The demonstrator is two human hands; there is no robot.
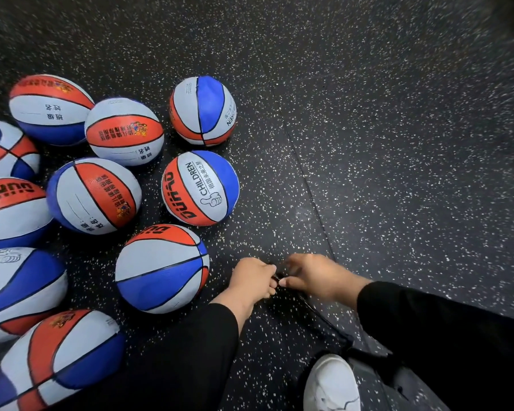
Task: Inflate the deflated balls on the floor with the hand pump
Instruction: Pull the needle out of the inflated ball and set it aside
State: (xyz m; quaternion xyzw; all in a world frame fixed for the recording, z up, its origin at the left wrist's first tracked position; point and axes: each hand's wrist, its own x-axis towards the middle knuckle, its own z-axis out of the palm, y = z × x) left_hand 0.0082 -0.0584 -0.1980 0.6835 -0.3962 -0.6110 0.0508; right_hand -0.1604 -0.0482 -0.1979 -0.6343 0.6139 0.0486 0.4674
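Observation:
Several red, white and blue balls lie clustered on the dark speckled floor at the left; the nearest ball (161,268) sits just left of my hands. My left hand (251,278) and my right hand (315,277) meet low over the floor, both pinching a small black end of the pump hose (276,277) between them. A thin black hose (318,312) runs from there back toward my right foot. The pump body itself is mostly hidden under my right sleeve.
A white shoe (331,384) stands at the bottom, right of centre. A floor-mat seam (309,185) runs diagonally through the middle. The right half of the floor (413,143) holds no balls. Black sleeves cover both forearms.

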